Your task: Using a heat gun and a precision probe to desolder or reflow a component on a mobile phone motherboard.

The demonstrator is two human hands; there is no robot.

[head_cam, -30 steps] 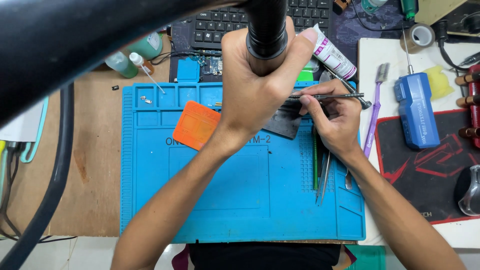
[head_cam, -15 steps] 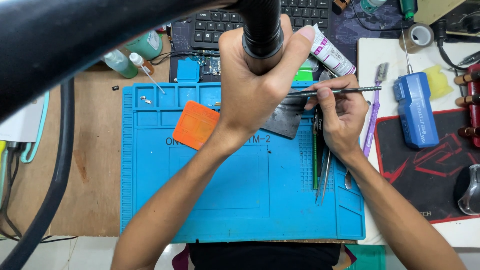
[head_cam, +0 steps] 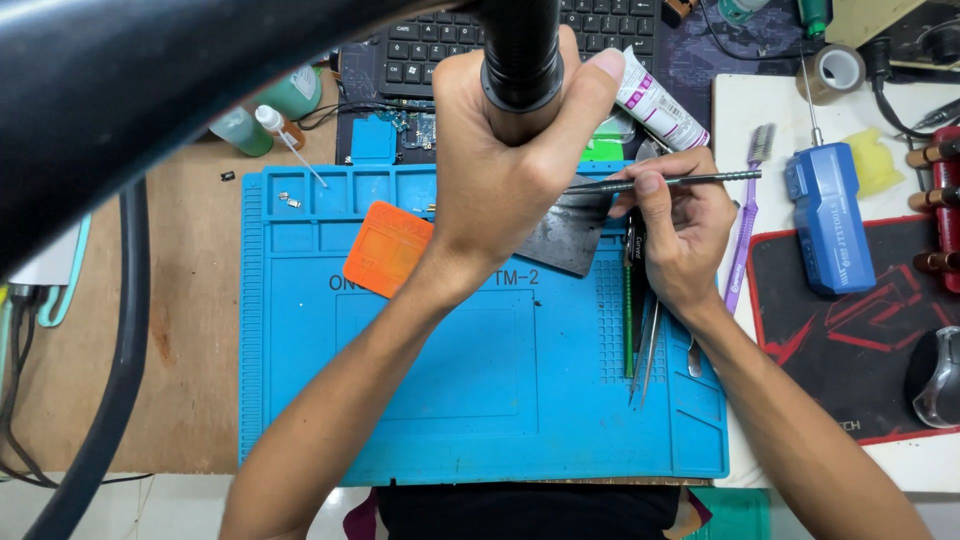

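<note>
My left hand (head_cam: 505, 170) is wrapped around a thick black cylindrical handle (head_cam: 520, 60) held upright over the blue work mat (head_cam: 450, 400). My right hand (head_cam: 680, 225) pinches a thin metal tool (head_cam: 690, 180) that lies level, its tip pointing left under my left hand. A dark grey flat piece (head_cam: 570, 240) lies on the mat beneath both hands, partly hidden. An orange square pad (head_cam: 388, 248) sits on the mat just left of my left wrist.
Tweezers (head_cam: 645, 340) lie on the mat's right side. A purple toothbrush (head_cam: 745, 230), a blue box-shaped tool (head_cam: 828, 215), a white tube (head_cam: 660, 100), a keyboard (head_cam: 440, 30), green bottles (head_cam: 260, 115) and a red-and-black mouse pad (head_cam: 850, 330) surround the mat. Thick black tubing (head_cam: 110, 380) crosses the left.
My right hand has turned the thin metal tool from a slant to level and lifted it a little. My left hand has stayed on the black handle.
</note>
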